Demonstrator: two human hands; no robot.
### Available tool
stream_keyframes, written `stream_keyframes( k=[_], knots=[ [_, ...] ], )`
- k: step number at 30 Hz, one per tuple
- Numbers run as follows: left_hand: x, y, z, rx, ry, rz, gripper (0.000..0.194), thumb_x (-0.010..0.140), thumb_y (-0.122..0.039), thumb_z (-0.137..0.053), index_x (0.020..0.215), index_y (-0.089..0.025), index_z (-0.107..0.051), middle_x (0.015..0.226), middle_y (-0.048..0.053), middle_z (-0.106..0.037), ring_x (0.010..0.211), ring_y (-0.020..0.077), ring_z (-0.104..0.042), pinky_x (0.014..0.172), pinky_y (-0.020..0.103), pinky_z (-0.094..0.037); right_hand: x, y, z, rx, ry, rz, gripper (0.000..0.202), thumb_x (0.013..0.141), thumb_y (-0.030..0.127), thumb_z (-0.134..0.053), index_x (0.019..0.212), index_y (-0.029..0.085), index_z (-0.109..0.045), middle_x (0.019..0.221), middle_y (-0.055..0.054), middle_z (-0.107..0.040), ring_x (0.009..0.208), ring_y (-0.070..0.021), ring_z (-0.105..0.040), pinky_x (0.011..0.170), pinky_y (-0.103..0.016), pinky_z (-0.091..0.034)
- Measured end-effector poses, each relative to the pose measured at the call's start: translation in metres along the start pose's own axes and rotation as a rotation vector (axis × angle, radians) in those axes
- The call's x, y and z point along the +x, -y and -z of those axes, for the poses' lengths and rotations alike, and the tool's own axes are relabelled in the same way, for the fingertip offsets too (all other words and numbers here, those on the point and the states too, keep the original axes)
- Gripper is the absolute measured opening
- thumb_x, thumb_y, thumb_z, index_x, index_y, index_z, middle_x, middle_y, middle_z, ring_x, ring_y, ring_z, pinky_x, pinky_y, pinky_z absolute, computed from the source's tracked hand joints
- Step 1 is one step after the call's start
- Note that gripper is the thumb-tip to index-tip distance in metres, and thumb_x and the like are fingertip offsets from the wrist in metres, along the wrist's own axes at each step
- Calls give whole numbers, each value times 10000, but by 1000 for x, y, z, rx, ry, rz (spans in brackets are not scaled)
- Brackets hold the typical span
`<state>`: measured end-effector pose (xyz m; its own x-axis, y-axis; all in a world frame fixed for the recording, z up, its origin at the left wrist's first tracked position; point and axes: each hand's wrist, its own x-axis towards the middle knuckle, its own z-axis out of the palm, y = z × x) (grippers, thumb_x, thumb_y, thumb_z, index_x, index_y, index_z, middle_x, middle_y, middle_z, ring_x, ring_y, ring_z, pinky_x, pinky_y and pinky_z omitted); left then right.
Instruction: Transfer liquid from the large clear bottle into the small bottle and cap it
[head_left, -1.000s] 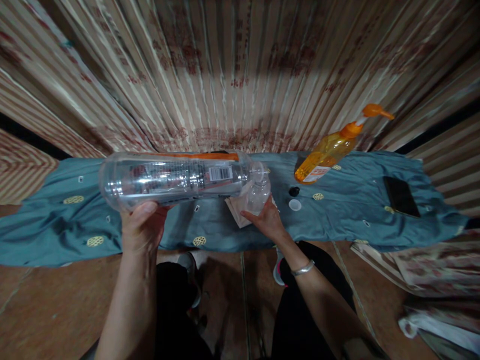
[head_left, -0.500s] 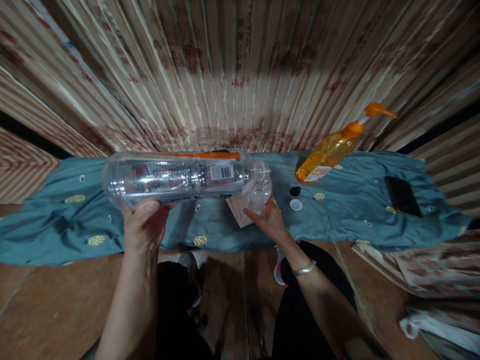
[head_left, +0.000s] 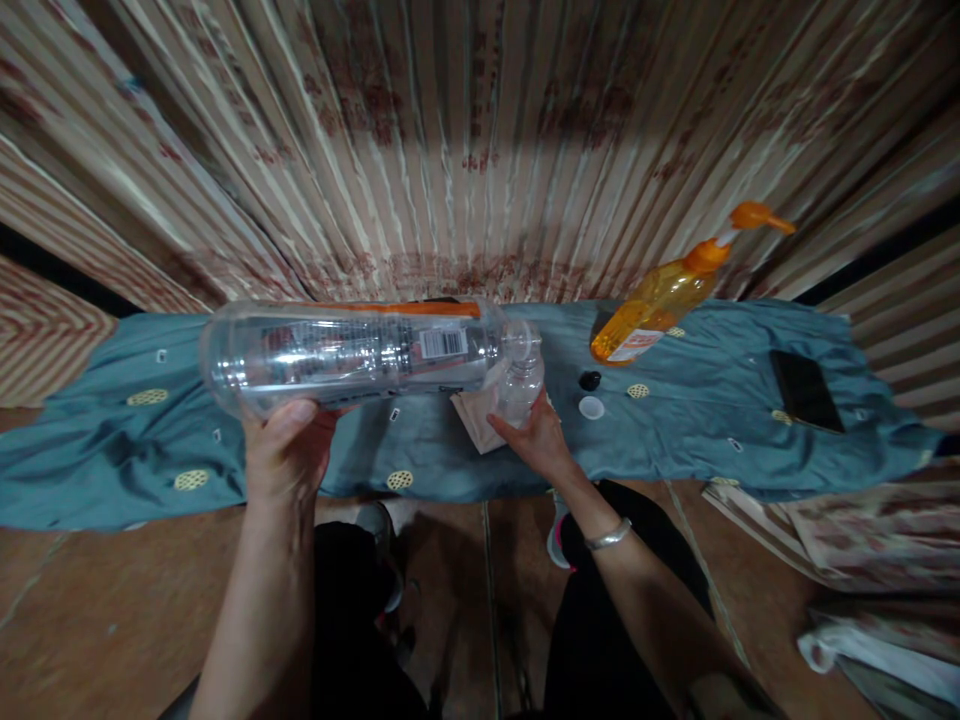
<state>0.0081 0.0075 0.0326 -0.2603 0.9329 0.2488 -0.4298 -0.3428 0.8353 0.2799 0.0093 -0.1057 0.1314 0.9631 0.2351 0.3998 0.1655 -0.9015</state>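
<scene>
A big clear plastic bottle (head_left: 360,350) with an orange-edged label and a barcode lies nearly level in the air, its neck pointing right. My left hand (head_left: 289,445) grips it from below, thumb on the near side. My right hand (head_left: 536,435) is wrapped round a small clear bottle (head_left: 519,385), held upright. The big bottle's mouth meets the top of the small one; whether liquid passes between them I cannot make out. Under the small bottle lies a folded beige cloth or tissue (head_left: 474,425), partly hidden.
On the blue-green cloth (head_left: 360,470) to the right stand an orange pump bottle (head_left: 652,310), a small black cap (head_left: 590,381) and a white round lid (head_left: 592,408). A dark flat phone-like object (head_left: 806,390) lies farther right. A striped curtain (head_left: 465,150) hangs behind.
Almost nothing differs. Both hands keep hold of their bottles, and the big bottle has barely shifted.
</scene>
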Motion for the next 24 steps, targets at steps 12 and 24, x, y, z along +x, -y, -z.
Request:
stream_keyframes(
  k=[12, 24],
  knots=[
    [0, -2, -3, 20, -37, 33, 1190, 423, -391, -1104, 1505, -475, -615, 949, -9, -851, 885, 336, -822, 969, 641, -675, 0, 1, 1, -19, 11, -7, 901, 794, 427, -901, 1575, 195, -516, 1444, -189, -770, 1329, -387, -758, 1150, -588, -607],
    [0, -4, -8, 32, -22, 18, 1231, 422, -411, -1113, 1530, -504, -584, 1020, -16, -838, 945, 330, -822, 991, 625, -670, 1, 2, 1, -33, 26, 13, 916, 800, 388, -892, 1596, 161, -500, 1439, -202, -765, 1331, -387, -756, 1164, -586, -601]
  ],
)
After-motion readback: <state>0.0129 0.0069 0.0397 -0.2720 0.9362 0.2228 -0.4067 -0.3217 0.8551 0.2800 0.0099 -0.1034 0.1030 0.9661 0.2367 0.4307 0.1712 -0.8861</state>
